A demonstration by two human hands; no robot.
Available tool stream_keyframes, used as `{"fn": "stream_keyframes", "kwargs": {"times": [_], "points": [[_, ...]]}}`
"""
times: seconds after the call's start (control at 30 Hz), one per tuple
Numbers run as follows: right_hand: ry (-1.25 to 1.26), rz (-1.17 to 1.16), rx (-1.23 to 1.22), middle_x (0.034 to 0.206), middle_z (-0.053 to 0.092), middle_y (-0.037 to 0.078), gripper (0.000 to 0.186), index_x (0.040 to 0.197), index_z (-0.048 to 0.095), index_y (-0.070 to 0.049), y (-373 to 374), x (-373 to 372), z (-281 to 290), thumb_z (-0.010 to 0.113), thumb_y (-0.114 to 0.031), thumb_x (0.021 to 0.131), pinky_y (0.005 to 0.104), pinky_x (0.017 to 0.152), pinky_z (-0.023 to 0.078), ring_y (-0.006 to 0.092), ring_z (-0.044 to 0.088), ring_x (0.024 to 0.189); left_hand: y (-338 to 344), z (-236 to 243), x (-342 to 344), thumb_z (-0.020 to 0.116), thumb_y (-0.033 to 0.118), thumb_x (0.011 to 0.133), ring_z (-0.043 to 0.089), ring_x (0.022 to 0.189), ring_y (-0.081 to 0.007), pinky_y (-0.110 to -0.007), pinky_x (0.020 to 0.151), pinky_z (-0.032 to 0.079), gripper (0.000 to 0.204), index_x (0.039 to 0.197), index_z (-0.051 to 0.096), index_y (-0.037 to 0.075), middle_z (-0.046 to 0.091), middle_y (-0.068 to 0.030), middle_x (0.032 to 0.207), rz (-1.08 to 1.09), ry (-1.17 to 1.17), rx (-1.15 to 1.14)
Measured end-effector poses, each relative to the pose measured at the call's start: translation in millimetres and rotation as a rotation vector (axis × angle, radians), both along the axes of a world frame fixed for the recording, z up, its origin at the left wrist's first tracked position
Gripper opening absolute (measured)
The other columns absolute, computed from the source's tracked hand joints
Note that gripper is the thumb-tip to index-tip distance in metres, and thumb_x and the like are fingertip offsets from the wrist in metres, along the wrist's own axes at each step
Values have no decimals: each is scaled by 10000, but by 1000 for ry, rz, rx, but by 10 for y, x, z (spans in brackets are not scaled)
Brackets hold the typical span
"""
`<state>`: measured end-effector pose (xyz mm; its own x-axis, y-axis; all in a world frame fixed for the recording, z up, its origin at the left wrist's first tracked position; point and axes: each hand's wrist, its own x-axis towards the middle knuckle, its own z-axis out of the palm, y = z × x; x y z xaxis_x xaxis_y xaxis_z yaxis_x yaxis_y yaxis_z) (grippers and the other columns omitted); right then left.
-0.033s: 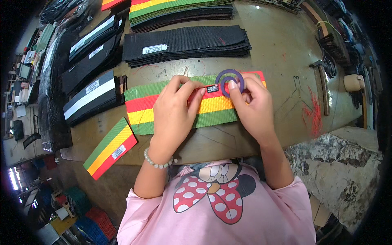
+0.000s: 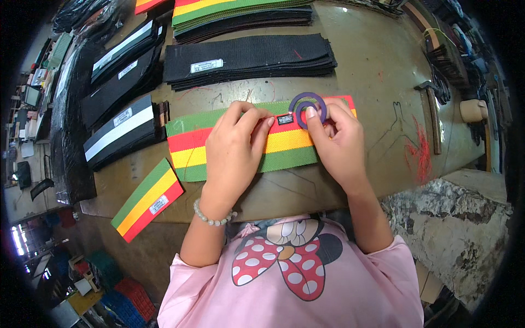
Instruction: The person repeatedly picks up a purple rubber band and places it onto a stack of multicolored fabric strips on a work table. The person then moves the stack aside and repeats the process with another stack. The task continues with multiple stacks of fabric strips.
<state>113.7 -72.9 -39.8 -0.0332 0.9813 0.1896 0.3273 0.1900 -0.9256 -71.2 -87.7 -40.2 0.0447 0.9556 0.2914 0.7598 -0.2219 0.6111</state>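
Your right hand (image 2: 340,145) is curled, holding the purple rings (image 2: 307,95) near the black label (image 2: 285,119) on the striped strap (image 2: 290,143). Your left hand (image 2: 235,145) is nearly closed, thumb to forefinger; whether it pinches anything, I can't tell. The strap lies on the table (image 2: 363,52) beneath both.

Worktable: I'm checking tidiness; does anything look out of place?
Yes: loose red thread lies tangled right of the right hand, and the short striped webbing strip lies askew, one end jutting past the near edge of the worktable.
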Motion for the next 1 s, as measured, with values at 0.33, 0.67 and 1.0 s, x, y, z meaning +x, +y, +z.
{"fn": "stream_keyframes", "kwargs": {"times": [0.33,0.67,1.0], "points": [[-75,-50,46,862,607,71,161,858,646,48,17,-56,-67,683,-90,932,239,490,357,48,442,541,30,-130,50,644,99,929,618,834,-278,-384,664,511,92,972,613,25,584,-114,956,12,112,148],[-95,9,76,915,631,142,160,901,657,39,-35,-239,-113,670,-117,935,345,705,508,251,632,776,-596,24,-453,654,0,913,594,884,-217,-343,759,524,110,1022,648,-10,576,-148,1090,358,-51,158],[-124,17,44,904,624,107,174,911,662,35,-53,-347,37,668,-134,951,287,616,466,174,585,720,-764,-37,-689,745,3,847,636,915,-203,-317,798,537,285,1126,692,-25,608,-130,1136,410,-113,25]]}}
